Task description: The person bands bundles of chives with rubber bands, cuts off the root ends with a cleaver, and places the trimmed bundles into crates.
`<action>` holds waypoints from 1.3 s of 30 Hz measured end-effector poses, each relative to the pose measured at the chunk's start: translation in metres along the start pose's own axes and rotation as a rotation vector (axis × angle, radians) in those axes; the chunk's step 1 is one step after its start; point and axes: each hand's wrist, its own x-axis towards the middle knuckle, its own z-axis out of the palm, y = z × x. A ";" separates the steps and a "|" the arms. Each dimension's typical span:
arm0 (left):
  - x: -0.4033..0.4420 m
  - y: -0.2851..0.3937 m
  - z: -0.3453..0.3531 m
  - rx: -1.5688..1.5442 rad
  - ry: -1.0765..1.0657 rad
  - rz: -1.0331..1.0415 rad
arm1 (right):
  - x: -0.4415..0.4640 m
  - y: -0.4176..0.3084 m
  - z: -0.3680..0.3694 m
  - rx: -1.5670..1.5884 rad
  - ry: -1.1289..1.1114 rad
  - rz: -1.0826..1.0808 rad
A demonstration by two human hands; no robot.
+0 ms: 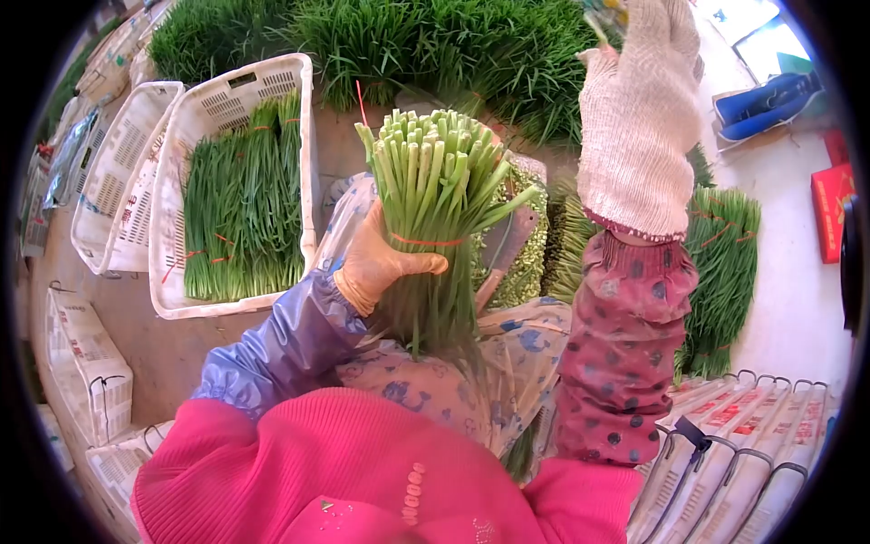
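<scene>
My left hand [385, 258], in an orange rubber glove, is wrapped round a thick bunch of garlic chives [435, 181]. The bunch stands with pale cut ends up and leaves hanging down, and an orange band [426, 241] circles it. My right hand [639, 118], in a white knitted glove, reaches far forward at the upper right, thumb apart from the fingers. Its fingertips run to the frame's top edge, near a small yellow and blue item partly hidden there. Beside the bunch lies a broad knife [509, 243] on scattered cut chive ends [530, 272].
A white plastic crate [308, 181] of banded chive bundles stands left, more crates [118, 181] beyond it. Loose chives [435, 41] are heaped ahead. Banded bundles [725, 272] lie right, near a blue object [768, 107] and a red box [829, 208]. Stacked white crates [734, 462] stand lower right.
</scene>
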 end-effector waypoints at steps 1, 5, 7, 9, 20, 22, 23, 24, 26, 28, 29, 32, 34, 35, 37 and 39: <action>0.000 0.002 0.001 0.035 0.001 0.038 | -0.001 -0.005 -0.003 -0.108 -0.167 0.014; -0.003 0.009 0.000 0.028 0.023 0.070 | -0.044 -0.027 -0.013 0.179 -0.584 -0.037; -0.006 0.012 0.003 -0.029 0.033 0.046 | -0.066 -0.032 -0.009 0.252 -0.649 -0.057; -0.005 0.014 0.002 -0.079 0.022 0.021 | -0.075 -0.033 -0.005 0.353 -0.631 -0.008; -0.007 0.011 -0.005 0.273 -0.070 0.010 | -0.057 -0.004 -0.009 0.656 -0.825 -0.166; -0.006 0.011 -0.004 0.238 -0.080 -0.005 | -0.051 -0.006 -0.014 0.650 -0.814 -0.176; -0.006 0.010 -0.003 0.204 -0.088 -0.015 | -0.047 -0.006 -0.015 0.616 -0.886 -0.216; -0.007 0.010 -0.001 0.201 -0.090 -0.019 | -0.044 -0.007 -0.017 0.582 -0.958 -0.255; -0.010 0.011 0.002 0.110 -0.097 -0.078 | -0.041 -0.011 -0.022 0.583 -1.001 -0.258; -0.008 0.015 0.003 0.100 -0.145 -0.071 | -0.041 -0.012 -0.026 0.583 -1.042 -0.267; -0.008 0.014 0.003 0.094 -0.165 -0.068 | -0.041 -0.013 -0.028 0.578 -1.028 -0.282; -0.007 0.012 0.003 0.123 -0.189 -0.049 | -0.050 -0.011 -0.027 0.570 -0.988 -0.307; -0.006 0.012 0.003 0.133 -0.201 -0.047 | -0.052 -0.010 -0.029 0.561 -0.959 -0.313; -0.005 0.013 0.004 0.133 -0.212 -0.048 | -0.050 -0.011 -0.032 0.544 -0.944 -0.316; -0.004 0.013 0.007 0.073 -0.213 -0.055 | -0.047 -0.011 -0.036 0.528 -0.935 -0.311; -0.006 0.013 0.008 0.008 -0.211 -0.070 | -0.042 -0.011 -0.038 0.484 -1.000 -0.244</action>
